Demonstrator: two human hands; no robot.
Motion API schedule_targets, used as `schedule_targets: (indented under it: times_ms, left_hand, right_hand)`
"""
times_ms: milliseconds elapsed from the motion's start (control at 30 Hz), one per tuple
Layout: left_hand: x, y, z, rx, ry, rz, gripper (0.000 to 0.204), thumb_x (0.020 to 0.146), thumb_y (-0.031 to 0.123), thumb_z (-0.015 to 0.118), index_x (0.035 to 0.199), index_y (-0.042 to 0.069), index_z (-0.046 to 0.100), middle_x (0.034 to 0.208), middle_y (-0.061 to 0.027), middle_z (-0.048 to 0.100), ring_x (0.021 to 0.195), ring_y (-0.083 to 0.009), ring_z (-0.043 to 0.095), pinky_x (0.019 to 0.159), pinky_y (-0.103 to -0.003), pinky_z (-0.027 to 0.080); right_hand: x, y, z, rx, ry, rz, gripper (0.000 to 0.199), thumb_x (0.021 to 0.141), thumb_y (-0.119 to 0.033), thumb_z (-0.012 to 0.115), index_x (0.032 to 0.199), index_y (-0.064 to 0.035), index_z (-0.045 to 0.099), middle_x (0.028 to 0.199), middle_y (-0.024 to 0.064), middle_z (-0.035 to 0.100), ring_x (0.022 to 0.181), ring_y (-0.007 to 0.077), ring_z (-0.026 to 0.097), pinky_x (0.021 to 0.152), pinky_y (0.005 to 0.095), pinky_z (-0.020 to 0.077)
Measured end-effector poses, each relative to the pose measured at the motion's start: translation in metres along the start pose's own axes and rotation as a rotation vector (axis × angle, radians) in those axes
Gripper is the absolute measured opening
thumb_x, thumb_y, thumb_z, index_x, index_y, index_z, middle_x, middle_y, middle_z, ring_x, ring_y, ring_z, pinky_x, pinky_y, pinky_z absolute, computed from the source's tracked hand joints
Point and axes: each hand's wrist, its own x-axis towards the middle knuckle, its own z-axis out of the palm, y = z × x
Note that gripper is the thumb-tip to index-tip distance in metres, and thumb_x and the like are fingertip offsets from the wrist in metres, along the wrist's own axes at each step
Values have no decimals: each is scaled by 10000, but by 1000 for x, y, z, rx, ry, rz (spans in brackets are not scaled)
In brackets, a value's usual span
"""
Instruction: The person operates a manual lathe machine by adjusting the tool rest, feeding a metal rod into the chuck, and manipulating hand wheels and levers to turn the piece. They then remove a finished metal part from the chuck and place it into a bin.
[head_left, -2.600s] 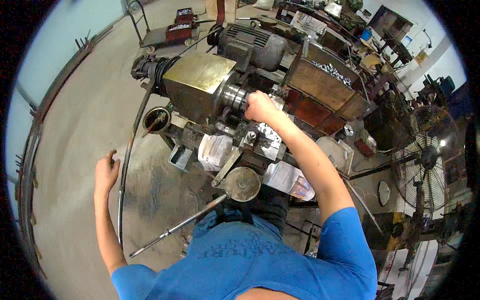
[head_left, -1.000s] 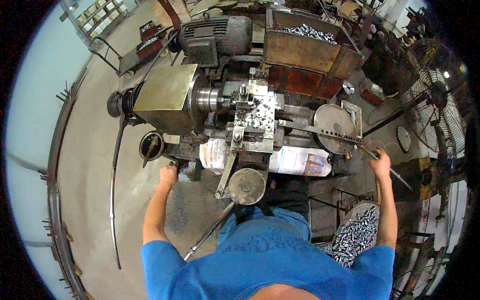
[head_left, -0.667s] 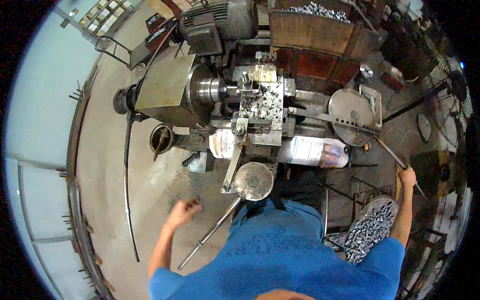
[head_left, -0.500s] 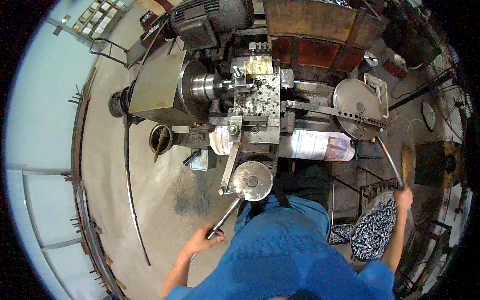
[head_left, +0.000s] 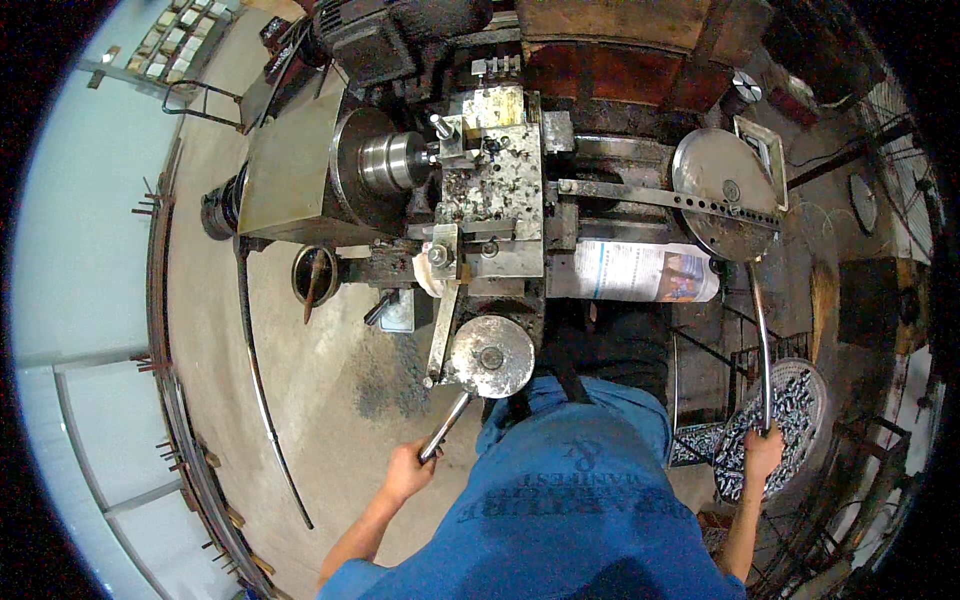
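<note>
My left hand point(head_left: 408, 472) is wrapped round a metal lever point(head_left: 445, 428) that runs up to a small round metal disc point(head_left: 492, 357) at the front of a lathe. On the right, my right hand point(head_left: 763, 453) grips the end of a long, slightly bent lever point(head_left: 761, 330). That lever comes down from a large metal disc point(head_left: 728, 190), which a perforated bar point(head_left: 640, 196) links to the lathe carriage point(head_left: 490, 190). Left of the carriage, close to its tool post point(head_left: 456, 143), sits a shiny chuck point(head_left: 392, 160). Whether a workpiece is in it, I cannot tell.
A basket of small metal parts point(head_left: 795, 415) stands beside my right hand. Rolled printed paper point(head_left: 640, 272) lies below the bed. Further left are a round pot point(head_left: 314, 276) with a stick in it, metal chips point(head_left: 390, 375) on the floor and a long rod point(head_left: 262, 395).
My right hand has swung its lever left and nearer to me. The carriage has shifted left, closer to the chuck. My left hand's fingers have closed more tightly on its lever.
</note>
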Motion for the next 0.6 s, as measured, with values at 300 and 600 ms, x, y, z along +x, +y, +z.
schedule_targets:
  times_ms: [300, 600]
  left_hand:
    - [0, 3, 0, 22, 1, 20, 164, 702, 34, 524, 830, 62, 623, 665, -148, 597, 592, -284, 592, 570, -351, 460]
    - [1, 2, -2, 79, 13, -76, 160, 694, 33, 529, 821, 66, 621, 659, -157, 592, 594, -286, 595, 578, -347, 464]
  right_hand:
    - [-16, -9, 1, 20, -34, 63, 561, 587, -245, 578, 1110, -46, 539, 871, 225, 599, 797, 388, 572, 703, 459, 442]
    - [-1, -16, -8, -9, -53, -6, 451, 635, -278, 617, 1055, -120, 581, 814, 183, 623, 724, 363, 594, 650, 450, 459]
